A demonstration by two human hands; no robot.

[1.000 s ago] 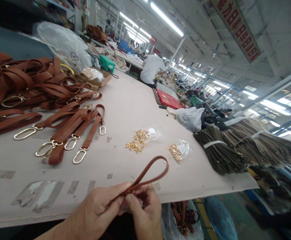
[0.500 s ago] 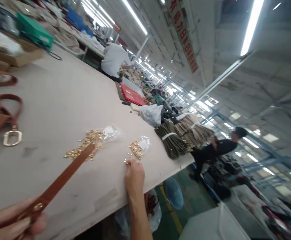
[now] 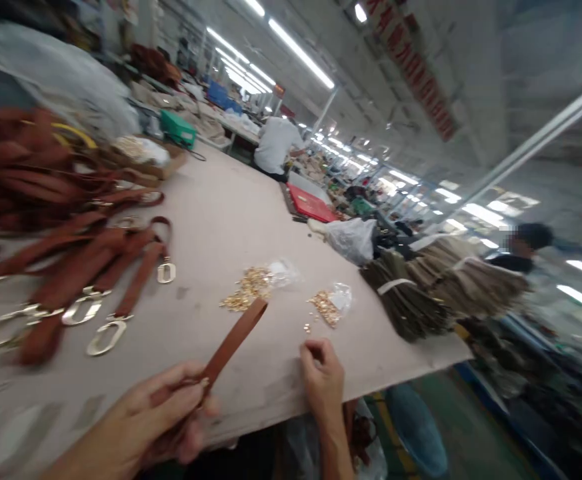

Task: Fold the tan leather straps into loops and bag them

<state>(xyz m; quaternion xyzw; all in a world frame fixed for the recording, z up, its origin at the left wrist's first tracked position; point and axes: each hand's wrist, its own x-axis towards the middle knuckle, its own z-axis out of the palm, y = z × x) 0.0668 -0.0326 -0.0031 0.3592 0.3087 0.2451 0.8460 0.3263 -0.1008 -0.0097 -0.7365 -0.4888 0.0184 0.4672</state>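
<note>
A brown leather strap (image 3: 235, 340) is gripped in my left hand (image 3: 165, 410), its free end slanting up and to the right over the table. A small gold fitting on the strap shows by my fingertips. My right hand (image 3: 325, 380) is closed, thumb and index finger curled together near the table's front edge; what they hold, if anything, cannot be made out. Just beyond it lie a few loose gold pieces (image 3: 307, 327) and a small heap of gold fittings (image 3: 325, 308) spilling from a clear bag. A larger heap of gold fittings (image 3: 248, 288) lies beyond the strap's end.
Brown straps with gold buckles (image 3: 108, 333) cover the table's left side. Bundled dark strips (image 3: 405, 297) lie at the right edge, near a plastic bag (image 3: 353, 239) and a red folder (image 3: 313, 203). A blue tub (image 3: 415, 427) stands below. Two people are farther off.
The view has swung left, bringing the strap pile into sight. My left hand has raised the strap toward the middle. My right hand has drawn back slightly from the loose gold pieces.
</note>
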